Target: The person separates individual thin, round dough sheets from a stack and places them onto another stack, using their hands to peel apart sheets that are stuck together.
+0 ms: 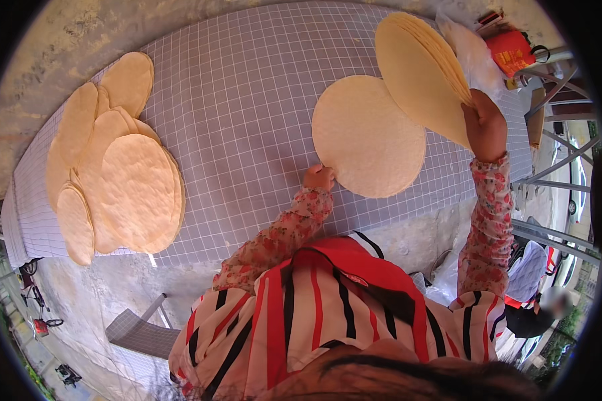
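My right hand [485, 125] grips the near right edge of a stack of thin, round, pale-yellow flatbreads [421, 75]. The stack tilts up, and its layered edges show on the right. Beneath and left of it, one more round flatbread [368, 138] lies flat on the checked tablecloth [246, 125]; whether others lie under it cannot be seen. At the lower left rim of that round, my left hand [320, 178] pinches the edge with curled fingers.
Several overlapping piles of flatbreads [138, 193] cover the table's left end. Clear plastic film [469, 55] and a red bag [511, 52] sit at the right end. Metal frame legs [557, 185] stand beyond. A grey-checked seat [138, 331] is behind on the left; a person [532, 318] is at lower right.
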Available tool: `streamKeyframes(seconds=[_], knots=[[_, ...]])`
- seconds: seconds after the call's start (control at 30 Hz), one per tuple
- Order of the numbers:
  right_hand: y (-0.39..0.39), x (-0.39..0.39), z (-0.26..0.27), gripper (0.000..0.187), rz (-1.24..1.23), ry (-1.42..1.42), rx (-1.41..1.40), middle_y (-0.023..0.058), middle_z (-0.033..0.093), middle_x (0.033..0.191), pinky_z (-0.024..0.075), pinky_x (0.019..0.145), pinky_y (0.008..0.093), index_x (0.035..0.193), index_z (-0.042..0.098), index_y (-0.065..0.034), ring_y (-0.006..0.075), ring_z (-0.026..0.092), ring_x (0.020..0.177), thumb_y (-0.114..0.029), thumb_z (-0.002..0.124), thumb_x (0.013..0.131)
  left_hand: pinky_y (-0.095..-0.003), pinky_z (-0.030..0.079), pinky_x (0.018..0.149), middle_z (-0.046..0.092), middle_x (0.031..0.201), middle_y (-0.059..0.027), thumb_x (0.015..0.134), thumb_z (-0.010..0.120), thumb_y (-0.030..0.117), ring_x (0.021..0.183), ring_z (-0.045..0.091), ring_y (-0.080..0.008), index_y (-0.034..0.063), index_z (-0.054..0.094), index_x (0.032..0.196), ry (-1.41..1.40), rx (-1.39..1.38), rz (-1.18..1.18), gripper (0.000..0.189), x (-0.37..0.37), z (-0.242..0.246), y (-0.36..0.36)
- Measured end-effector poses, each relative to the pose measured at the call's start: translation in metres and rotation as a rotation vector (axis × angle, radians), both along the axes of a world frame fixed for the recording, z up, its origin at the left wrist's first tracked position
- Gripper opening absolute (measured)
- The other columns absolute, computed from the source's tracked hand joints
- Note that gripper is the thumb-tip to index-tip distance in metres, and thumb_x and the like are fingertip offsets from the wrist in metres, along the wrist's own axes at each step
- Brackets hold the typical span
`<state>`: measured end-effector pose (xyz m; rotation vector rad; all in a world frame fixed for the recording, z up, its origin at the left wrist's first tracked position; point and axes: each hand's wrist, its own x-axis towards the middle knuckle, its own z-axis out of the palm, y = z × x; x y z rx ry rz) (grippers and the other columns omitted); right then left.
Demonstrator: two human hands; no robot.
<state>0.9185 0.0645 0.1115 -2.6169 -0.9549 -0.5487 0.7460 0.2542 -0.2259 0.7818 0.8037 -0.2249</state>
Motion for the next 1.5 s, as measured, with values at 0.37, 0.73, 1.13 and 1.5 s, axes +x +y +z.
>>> streamKeyframes(seconds=[0.37,0.73,1.13,1.5], knots=[[0.062,-0.104,-0.241,0.013,0.177,0.279,-0.143,0.0107,0.061,0.089,0.0510,0.068,0.0411,0.088,0.057,-0.0066,0.0314,0.059,0.080,-0.007,0.058,0.075,-0.0298,0.053,0.056,0.063,0.077,-0.0093,0.083,0.059,0.012,0.065,0.062,-0.0189,0.0002,0.059,0.090,-0.034,0.500,-0.081,0.013,0.002,-0.020,0.008],[0.051,-0.120,-0.234,0.022,0.069,0.369,-0.044,0.0155,0.060,0.098,0.0489,0.074,0.0455,0.096,0.052,-0.0038,0.0372,0.057,0.090,-0.016,0.062,0.081,-0.0358,0.058,0.072,0.064,0.087,-0.0112,0.086,0.055,0.009,0.079,0.066,-0.0229,0.0008,0.053,0.088,-0.136,0.010,0.097,0.008,0.025,0.041,-0.015],[0.028,0.051,0.009,0.025,0.232,-0.018,-0.197,0.0174,0.064,0.095,0.0494,0.071,0.0425,0.102,0.059,-0.0052,0.0359,0.061,0.088,-0.007,0.061,0.077,-0.0386,0.055,0.083,0.059,0.099,-0.0139,0.089,0.057,0.024,0.093,0.061,-0.0243,-0.0018,0.053,0.101,-0.094,-0.140,-0.125,0.028,0.024,0.017,-0.010],[-0.100,-0.047,-0.154,0.022,0.416,0.207,-0.177,0.0102,0.065,0.098,0.0500,0.081,0.0412,0.090,0.062,-0.0042,0.0296,0.062,0.095,0.001,0.060,0.069,-0.0464,0.035,0.106,0.044,0.139,-0.0174,0.095,0.037,0.055,0.126,0.044,-0.0316,-0.0015,0.038,0.137,-0.533,-0.729,0.208,0.070,0.060,0.052,0.015]])
